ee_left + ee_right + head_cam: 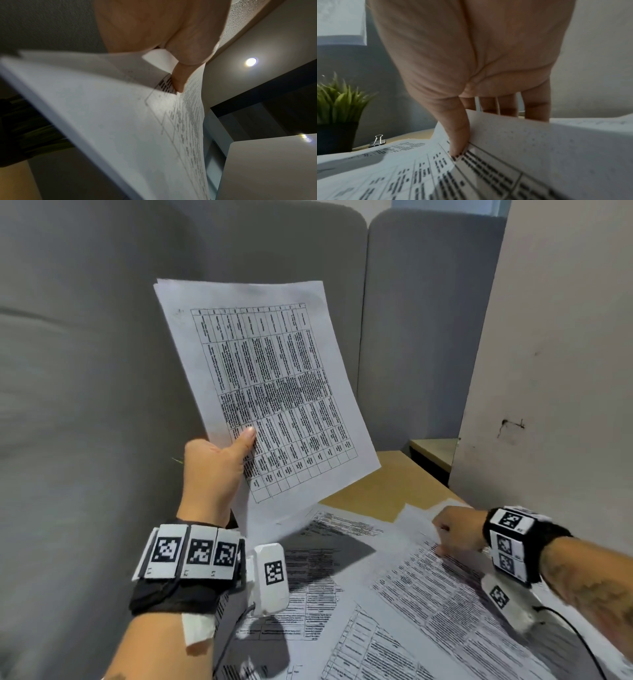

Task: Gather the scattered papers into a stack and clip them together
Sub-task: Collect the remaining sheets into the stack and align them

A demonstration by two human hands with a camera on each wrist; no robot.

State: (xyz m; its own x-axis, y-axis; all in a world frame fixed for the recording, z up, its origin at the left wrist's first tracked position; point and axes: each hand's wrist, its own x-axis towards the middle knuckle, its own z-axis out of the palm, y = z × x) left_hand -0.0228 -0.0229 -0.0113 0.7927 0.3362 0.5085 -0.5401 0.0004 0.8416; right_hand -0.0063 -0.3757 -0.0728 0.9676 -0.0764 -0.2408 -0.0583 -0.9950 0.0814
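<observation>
Held stack (pixel 267 385) is up off the desk, long axis near-upright, pinched at its lower edge by left hand (pixel 214 470). Right hand (pixel 454 530) pinches the next sheet (pixel 455 607) on the desk (pixel 383 484), low-right of the stack. Binder clip (pixel 377 140) sits beside the plant (pixel 337 100), away from both.

Printed papers, part gathered, part loose, with a binder clip waiting.

A small stack of papers (pixel 270 392), white sheets printed with a dense black table, is held up nearly upright and tilted, pinched at its lower left edge, above the loose sheets (pixel 342 594). Those sheets lie overlapping at different angles on the surface (pixel 380 487), just below and to the right of the raised stack. One sheet (pixel 513 146) on the right of the pile has its far edge lifted, pinched. A black binder clip (pixel 377 141) with silver handles lies on the surface beyond the loose sheets.
</observation>
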